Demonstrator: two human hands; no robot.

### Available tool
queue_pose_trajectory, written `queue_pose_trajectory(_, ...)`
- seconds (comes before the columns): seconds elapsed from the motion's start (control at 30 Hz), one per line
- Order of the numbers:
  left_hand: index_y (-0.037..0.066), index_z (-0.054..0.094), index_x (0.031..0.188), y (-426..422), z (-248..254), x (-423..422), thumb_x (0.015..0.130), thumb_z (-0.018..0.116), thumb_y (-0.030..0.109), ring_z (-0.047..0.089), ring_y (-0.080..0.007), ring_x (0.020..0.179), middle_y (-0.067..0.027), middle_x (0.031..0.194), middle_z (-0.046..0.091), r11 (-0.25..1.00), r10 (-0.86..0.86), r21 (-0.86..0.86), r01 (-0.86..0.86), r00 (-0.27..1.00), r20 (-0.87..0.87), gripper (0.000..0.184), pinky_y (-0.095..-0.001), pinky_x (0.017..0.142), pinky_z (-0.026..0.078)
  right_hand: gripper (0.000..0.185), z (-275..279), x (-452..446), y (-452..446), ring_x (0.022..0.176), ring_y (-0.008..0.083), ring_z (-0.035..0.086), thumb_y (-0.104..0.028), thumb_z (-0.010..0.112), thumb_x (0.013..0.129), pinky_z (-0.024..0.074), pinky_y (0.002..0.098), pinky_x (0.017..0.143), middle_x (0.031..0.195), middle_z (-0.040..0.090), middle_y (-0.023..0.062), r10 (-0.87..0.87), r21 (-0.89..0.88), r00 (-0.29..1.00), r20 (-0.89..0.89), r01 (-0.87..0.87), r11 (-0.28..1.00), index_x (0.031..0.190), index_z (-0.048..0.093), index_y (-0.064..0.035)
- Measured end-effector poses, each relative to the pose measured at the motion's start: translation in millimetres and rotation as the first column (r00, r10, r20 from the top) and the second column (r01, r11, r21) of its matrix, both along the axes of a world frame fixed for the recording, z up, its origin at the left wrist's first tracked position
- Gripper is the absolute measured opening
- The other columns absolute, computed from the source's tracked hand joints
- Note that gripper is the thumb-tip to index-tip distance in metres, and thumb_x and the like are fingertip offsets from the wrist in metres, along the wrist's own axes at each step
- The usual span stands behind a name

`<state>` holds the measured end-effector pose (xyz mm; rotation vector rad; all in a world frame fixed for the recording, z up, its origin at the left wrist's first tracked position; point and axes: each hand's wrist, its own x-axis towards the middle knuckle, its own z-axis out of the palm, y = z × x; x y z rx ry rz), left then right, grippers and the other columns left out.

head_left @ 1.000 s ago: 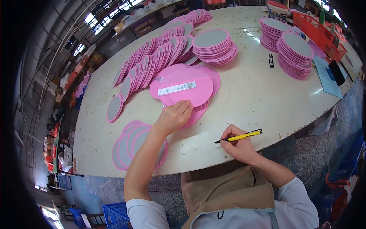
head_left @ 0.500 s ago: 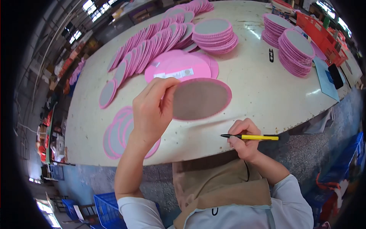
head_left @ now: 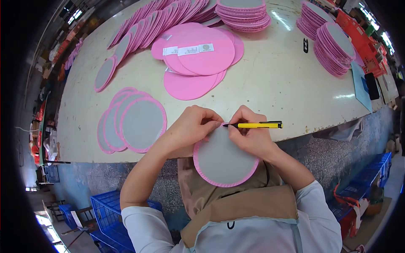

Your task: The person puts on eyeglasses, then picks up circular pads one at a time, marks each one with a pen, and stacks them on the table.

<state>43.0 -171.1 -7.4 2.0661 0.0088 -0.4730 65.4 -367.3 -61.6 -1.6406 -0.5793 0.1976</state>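
A round grey pad (head_left: 223, 158) with a pink stitched rim hangs over the table's front edge, close to my apron. My left hand (head_left: 190, 127) pinches its top rim between thumb and fingers. In my right hand (head_left: 254, 137) is a yellow pen (head_left: 257, 125) with a black tip and clip; its tip points left and meets the pad's top rim beside my left fingertips. Several like pads (head_left: 143, 122) lie overlapped at the left. Beyond my hands, pink discs (head_left: 206, 59) lie in a loose pile, some with white labels.
Long leaning rows of pads (head_left: 154, 25) and a stack (head_left: 242, 19) stand at the back. At the right are more stacks (head_left: 335, 48), black thread snips (head_left: 306, 45), a red crate (head_left: 356, 38) and a phone (head_left: 372, 86). Blue crates (head_left: 110, 215) stand on the floor.
The pad has come down from above the table to the front edge near my body. My right hand has moved up and left, bringing the pen tip to the pad's rim.
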Motion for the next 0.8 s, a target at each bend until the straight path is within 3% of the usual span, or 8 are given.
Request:
queue_pose_trajectory(0.17,-0.005,0.072,0.097,4.0,-4.1,0.5,0.088,0.059,0.001,0.054,-0.0082,0.059,-0.0054,0.074,0.067,0.996,0.003,-0.084,-0.007,0.999,-0.043,0.017,-0.0191,0.054,0.046,0.010,-1.0,2.4,2.5,0.055,0.0056,0.040,0.002,0.064,0.077,0.0336,0.0184,0.050,0.065,0.053,-0.0018,0.007,-0.053,0.999,0.032,-0.006,0.999,0.079,0.056,-0.0043)
queue_pose_trajectory(0.53,-0.005,0.072,0.097,4.8,-6.2,2.4,0.087,0.059,0.000,0.054,-0.0086,0.060,-0.0048,0.074,0.067,0.999,-0.004,-0.046,0.001,0.997,-0.083,0.018,-0.0192,0.056,0.046,0.013,-4.0,4.7,-0.4,0.054,0.0095,0.043,0.001,0.064,0.076,0.0364,0.0224,0.051,0.064,0.053,-0.0004,0.069,-0.139,0.993,0.098,-0.055,0.989,0.081,0.054,-0.0058)
queue_pose_trajectory(0.67,-0.005,0.073,0.094,13.7,-4.0,-0.3,0.084,0.058,0.003,0.058,-0.0123,0.067,-0.0059,0.077,0.069,0.998,-0.068,0.024,0.065,0.988,0.138,0.019,-0.0252,0.061,0.048,0.012,-5.5,4.0,-3.8,0.054,0.0088,0.042,0.001,0.063,0.076,0.0359,0.0215,0.051,0.064,0.054,-0.0006,-0.022,0.056,0.997,0.077,0.017,0.998,0.081,0.055,-0.0054)
queue_pose_trajectory(0.8,-0.003,0.072,0.093,60.1,44.1,-5.0,0.082,0.058,0.003,0.057,-0.0129,0.068,-0.0055,0.078,0.070,0.987,-0.024,0.157,-0.008,0.979,0.201,0.019,-0.0265,0.064,0.047,0.009,-2.3,7.8,-18.2,0.056,0.0077,0.039,0.002,0.060,0.077,0.0333,0.0204,0.052,0.066,0.053,-0.0003,-0.104,0.174,0.993,0.053,0.094,0.980,0.079,0.055,-0.0048)
